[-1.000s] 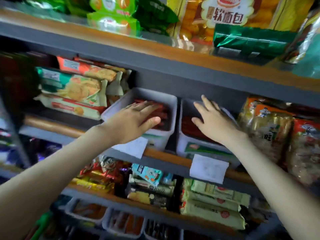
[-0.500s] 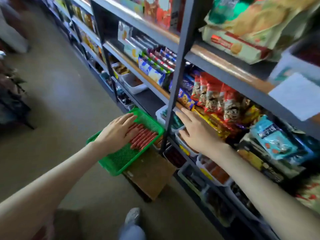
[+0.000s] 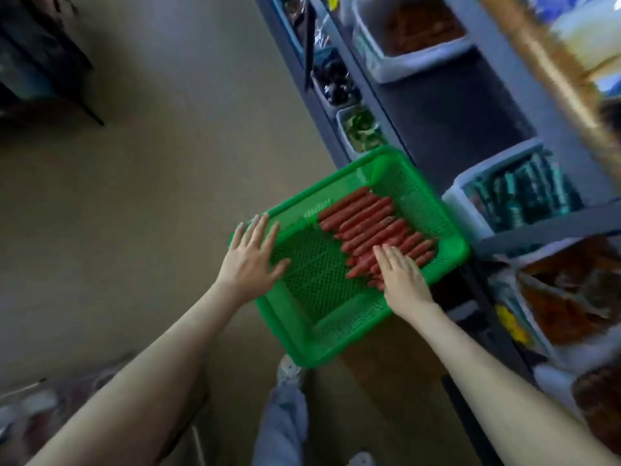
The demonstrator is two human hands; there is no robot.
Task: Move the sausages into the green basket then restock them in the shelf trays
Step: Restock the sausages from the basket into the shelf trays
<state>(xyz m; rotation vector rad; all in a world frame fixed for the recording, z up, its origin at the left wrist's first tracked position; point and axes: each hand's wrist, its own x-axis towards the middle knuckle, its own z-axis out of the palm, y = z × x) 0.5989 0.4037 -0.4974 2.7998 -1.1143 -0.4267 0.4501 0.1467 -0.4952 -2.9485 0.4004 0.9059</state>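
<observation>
The red sausages (image 3: pixel 366 220) lie side by side in the far half of the green basket (image 3: pixel 336 341), just beside the shelf trays (image 3: pixel 470 215). The left hand (image 3: pixel 252 255) is spread flat over the basket's left rim. The right hand (image 3: pixel 401 275), fingers straight, lies over the nearest sausages. Moulded lettering on the basket wall is too blurred to read.

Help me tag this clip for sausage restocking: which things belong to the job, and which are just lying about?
In the job:
green basket
sausages lying in it
left hand, flat at the basket's rim
right hand, flat over the sausages

Just lying about:
tray of dark green packets
tray of leafy green packets
shoe
</observation>
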